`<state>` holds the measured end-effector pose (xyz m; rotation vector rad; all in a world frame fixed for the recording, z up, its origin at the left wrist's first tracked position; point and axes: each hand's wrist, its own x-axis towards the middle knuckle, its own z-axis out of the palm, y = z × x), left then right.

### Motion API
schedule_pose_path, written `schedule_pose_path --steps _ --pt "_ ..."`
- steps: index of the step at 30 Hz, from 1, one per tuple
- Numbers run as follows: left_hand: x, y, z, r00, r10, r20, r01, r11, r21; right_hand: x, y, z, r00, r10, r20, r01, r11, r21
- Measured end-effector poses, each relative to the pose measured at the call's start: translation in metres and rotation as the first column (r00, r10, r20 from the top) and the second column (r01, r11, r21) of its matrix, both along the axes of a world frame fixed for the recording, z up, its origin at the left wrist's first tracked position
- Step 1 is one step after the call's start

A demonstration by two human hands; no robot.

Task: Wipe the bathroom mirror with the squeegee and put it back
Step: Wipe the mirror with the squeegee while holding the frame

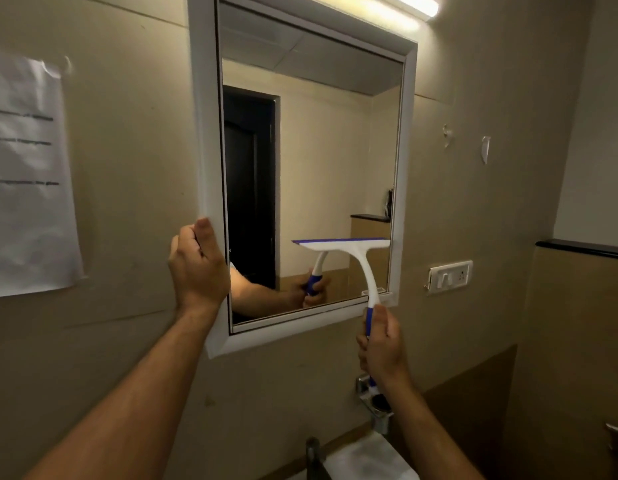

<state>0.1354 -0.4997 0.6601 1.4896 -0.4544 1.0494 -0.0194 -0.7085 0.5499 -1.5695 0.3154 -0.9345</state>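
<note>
A white-framed mirror (205, 140) hangs on the beige wall. My right hand (382, 344) grips the blue handle of a white squeegee (363, 265). Its blue-edged blade lies flat on the glass in the lower right part of the mirror, level, reaching the right frame. My left hand (196, 268) holds the mirror's left frame near the bottom corner, thumb on the front edge. The glass reflects my right hand and the squeegee.
A paper notice (27, 174) is taped to the wall on the left. A switch and socket plate (449, 275) sits right of the mirror. Below are a chrome holder (373, 400), a tap (312, 452) and a white basin (366, 459). A dark ledge (581, 247) runs at right.
</note>
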Motion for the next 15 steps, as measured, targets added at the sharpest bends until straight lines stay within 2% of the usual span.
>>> schedule_pose_path --steps 4,8,15 --pt "0.004 0.0 -0.002 1.0 -0.009 -0.01 0.009 1.0 0.006 -0.001 0.007 -0.039 1.0 0.006 -0.009 -0.006 1.0 -0.004" --pt "0.004 -0.001 -0.003 0.999 -0.033 -0.027 0.033 0.999 -0.003 -0.013 0.014 -0.074 0.996 0.005 -0.084 -0.003 1.0 0.013" --pt "0.001 -0.001 -0.001 0.998 -0.05 -0.026 0.05 0.999 -0.012 -0.001 0.035 -0.005 1.0 0.004 -0.005 -0.005 0.994 -0.107"
